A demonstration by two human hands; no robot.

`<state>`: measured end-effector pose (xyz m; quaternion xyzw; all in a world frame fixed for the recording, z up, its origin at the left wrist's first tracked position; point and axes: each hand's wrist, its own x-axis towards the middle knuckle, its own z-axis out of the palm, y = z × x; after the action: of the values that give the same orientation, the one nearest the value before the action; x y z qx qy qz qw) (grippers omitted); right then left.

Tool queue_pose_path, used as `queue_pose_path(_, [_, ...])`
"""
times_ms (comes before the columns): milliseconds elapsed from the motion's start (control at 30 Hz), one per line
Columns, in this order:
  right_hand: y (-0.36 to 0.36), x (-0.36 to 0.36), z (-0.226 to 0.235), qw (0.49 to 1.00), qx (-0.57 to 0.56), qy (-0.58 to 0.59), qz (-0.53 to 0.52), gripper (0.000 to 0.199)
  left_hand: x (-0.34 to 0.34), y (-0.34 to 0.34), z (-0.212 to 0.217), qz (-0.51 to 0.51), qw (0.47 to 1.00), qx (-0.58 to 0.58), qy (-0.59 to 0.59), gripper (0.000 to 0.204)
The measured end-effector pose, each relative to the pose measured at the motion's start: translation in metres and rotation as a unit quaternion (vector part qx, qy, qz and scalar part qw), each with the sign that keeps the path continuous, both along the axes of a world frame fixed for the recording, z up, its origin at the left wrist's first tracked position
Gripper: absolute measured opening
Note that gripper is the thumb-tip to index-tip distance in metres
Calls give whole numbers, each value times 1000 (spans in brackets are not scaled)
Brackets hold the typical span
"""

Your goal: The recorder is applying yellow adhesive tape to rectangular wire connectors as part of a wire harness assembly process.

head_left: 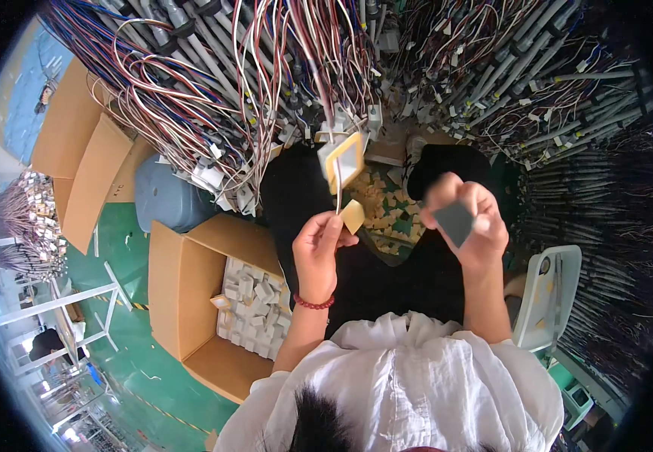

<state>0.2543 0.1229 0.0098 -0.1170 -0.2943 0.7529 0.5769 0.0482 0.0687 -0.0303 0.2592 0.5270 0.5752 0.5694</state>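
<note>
My left hand (317,252) is closed in a pinch on a thin pale cable (339,194). A small tan piece of paper-like sheet (353,216) sticks out at its fingertips. Just above, a white square plate with a yellow border (344,162) sits beside the cable, tilted. To the right, my right hand (473,226) is raised, its fingers closed on a flat dark grey square (455,224). Between the two hands and lower down lie many tan scraps (386,211), between my dark-clothed legs.
Thick bundles of wires with white connectors (191,90) hang ahead and along the right. At my left stands an open cardboard box (183,301) holding white block-shaped parts (258,305). Beyond it are a blue-grey stool (164,196) and another carton (77,151). A white plastic chair-like piece (560,294) stands right.
</note>
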Motion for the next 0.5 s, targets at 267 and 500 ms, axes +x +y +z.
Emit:
queue_pose_path(267, [73,-68,12,919,224,-321,49,15,-5,-11,13,-47,997,-9,57,17])
queue_pose_path(500, [54,-46,-2,972,7,-224,66,12,-17,-13,21,12,996,35,86,17])
